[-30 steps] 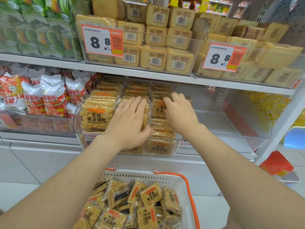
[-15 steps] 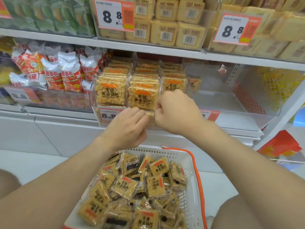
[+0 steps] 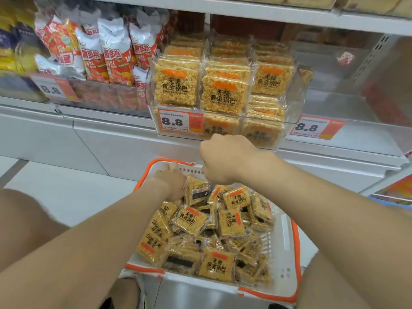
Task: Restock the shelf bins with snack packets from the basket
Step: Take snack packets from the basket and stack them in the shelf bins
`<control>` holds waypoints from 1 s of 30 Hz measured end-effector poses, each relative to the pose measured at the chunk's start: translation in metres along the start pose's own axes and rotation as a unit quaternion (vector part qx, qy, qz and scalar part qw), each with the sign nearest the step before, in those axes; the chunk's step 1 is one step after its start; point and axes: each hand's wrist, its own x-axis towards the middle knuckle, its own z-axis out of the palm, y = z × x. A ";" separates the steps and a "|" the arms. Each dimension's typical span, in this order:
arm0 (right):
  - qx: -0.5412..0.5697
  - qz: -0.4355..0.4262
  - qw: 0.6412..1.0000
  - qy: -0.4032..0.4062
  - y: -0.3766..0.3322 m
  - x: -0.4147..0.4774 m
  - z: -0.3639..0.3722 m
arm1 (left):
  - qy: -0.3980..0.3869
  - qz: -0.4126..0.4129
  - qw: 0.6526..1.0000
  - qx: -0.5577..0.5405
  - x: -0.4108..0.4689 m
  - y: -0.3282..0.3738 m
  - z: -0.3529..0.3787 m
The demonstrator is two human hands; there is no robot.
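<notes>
A white basket with orange trim (image 3: 287, 230) sits below me, filled with several square golden rice-crisp snack packets (image 3: 223, 266). On the shelf above, a clear bin (image 3: 298, 97) holds rows of the same packets (image 3: 176, 85), stacked upright at the front. My left hand (image 3: 172, 184) is down in the basket's far left corner beside a packet, its fingers stretched toward the rim and blurred. My right hand (image 3: 223, 159) hovers over the basket's far edge with its fingers curled under, and no packet shows in it.
Red-and-white snack bags (image 3: 111, 59) fill the bin on the left. A second clear bin (image 3: 345, 85) stands on the right. Orange 8.8 price tags (image 3: 178, 121) hang on the bin fronts. My knee (image 3: 22, 219) is at the left.
Both hands have come down from the shelf bin front to the basket. The view has tilted downward, so more of the basket shows.
</notes>
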 end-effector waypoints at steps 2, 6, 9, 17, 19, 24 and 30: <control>-0.004 -0.001 1.000 -0.004 0.001 0.006 0.000 | -0.049 0.022 0.998 -0.029 0.011 -0.002 0.005; -0.014 -0.005 1.000 -0.012 0.003 0.016 0.000 | -0.013 0.037 0.999 -0.030 0.022 -0.002 0.004; -0.016 -0.004 1.000 -0.015 0.003 0.019 -0.001 | 0.070 0.005 0.997 -0.020 0.021 -0.002 0.000; -0.008 -0.007 1.000 0.007 0.014 0.012 -0.012 | 0.159 0.017 0.963 -0.218 0.003 -0.003 -0.035; -0.004 0.002 1.000 -0.009 0.020 0.006 -0.017 | 0.148 0.062 0.959 -0.233 -0.005 0.001 -0.046; -0.009 0.044 0.995 -0.093 0.043 -0.007 -0.021 | 0.184 0.178 0.908 -0.332 -0.032 0.017 -0.068; -0.032 0.042 0.991 -0.119 0.067 -0.025 -0.026 | 0.199 0.200 0.749 -0.599 -0.083 0.039 -0.121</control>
